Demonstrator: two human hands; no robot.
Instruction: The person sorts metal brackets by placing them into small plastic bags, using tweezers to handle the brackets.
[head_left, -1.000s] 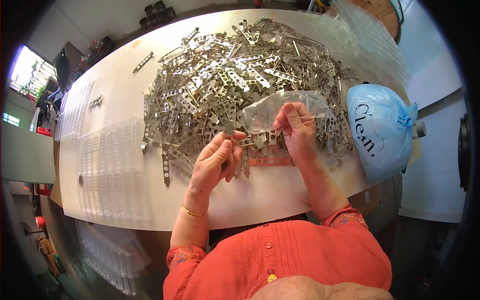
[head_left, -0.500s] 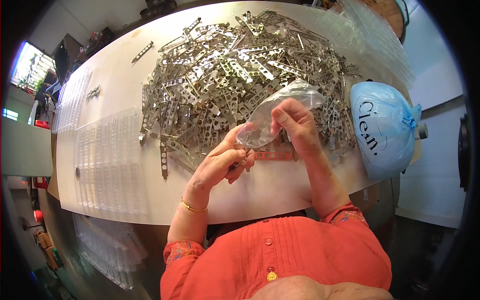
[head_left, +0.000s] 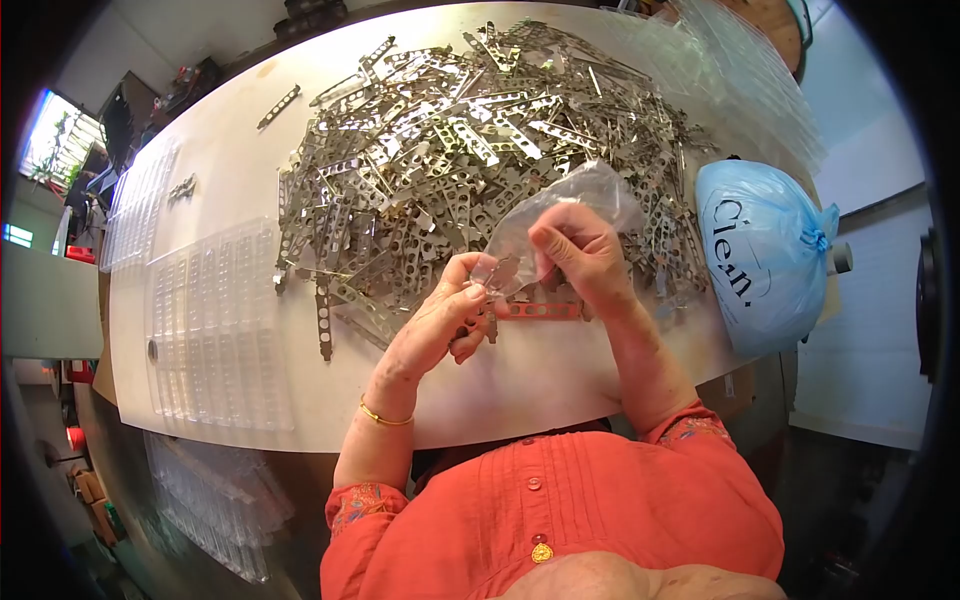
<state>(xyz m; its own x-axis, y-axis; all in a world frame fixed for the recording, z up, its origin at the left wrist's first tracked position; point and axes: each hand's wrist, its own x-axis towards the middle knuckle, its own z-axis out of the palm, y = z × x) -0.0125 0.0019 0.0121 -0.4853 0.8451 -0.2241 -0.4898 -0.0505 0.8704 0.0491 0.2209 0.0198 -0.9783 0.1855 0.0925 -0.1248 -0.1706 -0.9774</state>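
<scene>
A clear plastic bag (head_left: 512, 232) is spread between my two hands, in front of a heap of flat metal strips (head_left: 440, 180) with holes. My left hand (head_left: 440, 318) grips the bag's lower left end between thumb and fingers. A small metal piece shows below those fingers; whether they hold it is hard to see. Over the bag's right part, my right hand (head_left: 585, 255) is closed in a pinch, with its fingertips at the film. Just beneath both hands lies an orange-red strip with holes (head_left: 545, 311).
Clear ribbed plastic trays (head_left: 215, 335) lie on the left of the white table (head_left: 330, 410). A few small metal parts (head_left: 183, 187) sit near them. A tied blue bag (head_left: 765, 260) stands at the right edge, with clear plastic sheets (head_left: 740, 90) behind it.
My right hand has shifted slightly down and left along the bag. My left thumb and fingers have changed their hold a little, and the bag is now flatter.
</scene>
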